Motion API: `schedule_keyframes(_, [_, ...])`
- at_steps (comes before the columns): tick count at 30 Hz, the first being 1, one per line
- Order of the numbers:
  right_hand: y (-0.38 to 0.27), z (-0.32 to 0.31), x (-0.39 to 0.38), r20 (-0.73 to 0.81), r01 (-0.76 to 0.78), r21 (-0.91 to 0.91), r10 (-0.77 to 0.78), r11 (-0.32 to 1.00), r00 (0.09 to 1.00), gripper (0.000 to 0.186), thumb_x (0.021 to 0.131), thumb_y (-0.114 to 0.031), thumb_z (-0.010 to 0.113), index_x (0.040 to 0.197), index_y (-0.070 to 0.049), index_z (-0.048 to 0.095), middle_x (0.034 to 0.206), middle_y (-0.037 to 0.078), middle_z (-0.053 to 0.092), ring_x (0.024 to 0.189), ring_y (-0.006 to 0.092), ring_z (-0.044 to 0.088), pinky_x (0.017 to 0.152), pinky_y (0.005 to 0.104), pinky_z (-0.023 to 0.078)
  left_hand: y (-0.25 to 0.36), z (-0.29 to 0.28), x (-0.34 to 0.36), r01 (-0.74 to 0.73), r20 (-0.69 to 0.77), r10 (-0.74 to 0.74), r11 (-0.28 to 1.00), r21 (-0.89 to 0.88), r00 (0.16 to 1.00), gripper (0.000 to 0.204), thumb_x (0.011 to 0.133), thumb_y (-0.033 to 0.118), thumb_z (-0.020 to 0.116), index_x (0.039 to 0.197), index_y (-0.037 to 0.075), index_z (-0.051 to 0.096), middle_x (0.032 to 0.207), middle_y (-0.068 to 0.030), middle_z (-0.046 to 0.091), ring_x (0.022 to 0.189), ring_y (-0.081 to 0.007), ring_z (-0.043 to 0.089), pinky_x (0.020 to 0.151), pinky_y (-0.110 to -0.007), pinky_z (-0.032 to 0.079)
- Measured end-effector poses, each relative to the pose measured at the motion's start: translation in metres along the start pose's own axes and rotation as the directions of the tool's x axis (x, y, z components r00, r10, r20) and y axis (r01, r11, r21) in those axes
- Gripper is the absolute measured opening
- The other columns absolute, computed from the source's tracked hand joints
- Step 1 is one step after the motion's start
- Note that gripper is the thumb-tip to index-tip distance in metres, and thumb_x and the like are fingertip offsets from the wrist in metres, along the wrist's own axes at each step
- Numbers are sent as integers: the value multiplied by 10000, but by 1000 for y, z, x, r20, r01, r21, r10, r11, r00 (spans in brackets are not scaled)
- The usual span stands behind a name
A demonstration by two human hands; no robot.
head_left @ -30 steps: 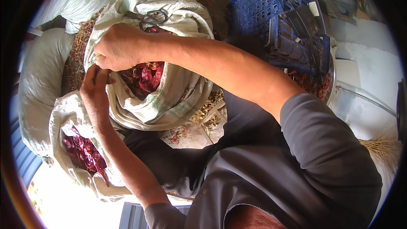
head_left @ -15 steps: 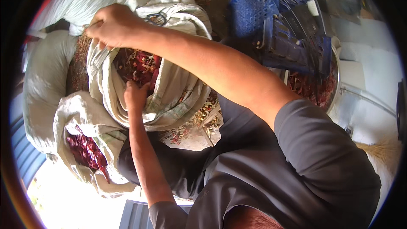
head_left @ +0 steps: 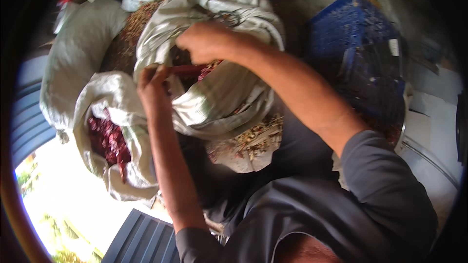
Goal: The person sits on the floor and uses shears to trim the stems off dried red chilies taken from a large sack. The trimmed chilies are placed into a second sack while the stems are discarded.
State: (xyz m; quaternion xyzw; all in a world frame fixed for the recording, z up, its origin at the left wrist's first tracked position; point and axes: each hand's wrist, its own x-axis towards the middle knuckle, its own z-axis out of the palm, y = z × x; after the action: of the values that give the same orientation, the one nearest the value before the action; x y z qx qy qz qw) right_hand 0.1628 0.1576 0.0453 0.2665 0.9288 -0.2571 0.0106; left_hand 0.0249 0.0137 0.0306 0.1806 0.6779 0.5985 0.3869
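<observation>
My left hand (head_left: 155, 87) is closed at the near left rim of a large open white woven sack (head_left: 222, 104). Between its thumb and fingers is the end of a long dried red chili (head_left: 187, 69), which lies level across the sack's mouth. Just above the chili, my right hand (head_left: 207, 43) is bent into a closed grip; whatever it holds is hidden behind the fingers. More dried red chilies (head_left: 210, 70) and pale bits show inside the sack under my hands. Dark scissors-like loops (head_left: 229, 18) rest on the folded far rim, blurred.
A smaller white sack (head_left: 139, 151) with dried red chilies (head_left: 109, 139) stands at the left, beside a full, long white sack (head_left: 80, 61). At the right is a blue plastic crate (head_left: 336, 27). Stems and scraps (head_left: 253, 141) litter the floor near my legs.
My right hand has come back from the sack's far left rim to above its mouth. My left hand has risen out of the sack with a chili. The whole view has shifted.
</observation>
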Motion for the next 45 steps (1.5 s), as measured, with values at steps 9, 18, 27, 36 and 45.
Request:
schedule_keyframes(9, [-6,2,2,176,-49,833,-180,551,968,487,668,-115,811,1103,6,628,926,111,714,814,188,681,739,325,529,-6,-21,17,6,25,9,836,-549,1000,37,975,70,564,975,55,597,814,-45,618,640,-103,521,538,-221,429])
schedule_keyframes(18, [-27,2,-2,-222,219,753,-73,621,972,367,780,-187,792,1043,36,665,821,125,722,719,162,680,681,299,527,-3,-19,12,-51,-149,9,959,-279,989,71,938,63,615,1004,46,634,828,-15,638,631,-69,507,482,-185,390])
schedule_keyframes(27, [-19,1,0,-234,203,607,-71,768,970,383,731,-164,785,1050,25,692,902,166,725,827,219,703,767,323,530,7,7,-6,-279,167,248,940,197,954,397,876,0,644,1270,11,603,1046,-38,687,800,-60,579,728,-221,458])
schedule_keyframes(36, [-25,-6,-1,-262,255,714,-88,652,961,285,816,-194,738,994,27,706,875,145,725,814,190,686,783,310,520,18,6,-9,-165,147,149,981,101,978,347,911,42,623,1258,27,620,844,43,611,583,6,393,500,-173,283])
schedule_keyframes(45, [10,-9,27,-203,9,782,242,623,949,251,892,-190,678,1048,4,639,895,147,694,697,198,677,599,330,532,44,14,10,-96,215,115,991,-98,970,281,954,44,558,1234,31,584,920,7,622,560,-17,413,471,-160,325])
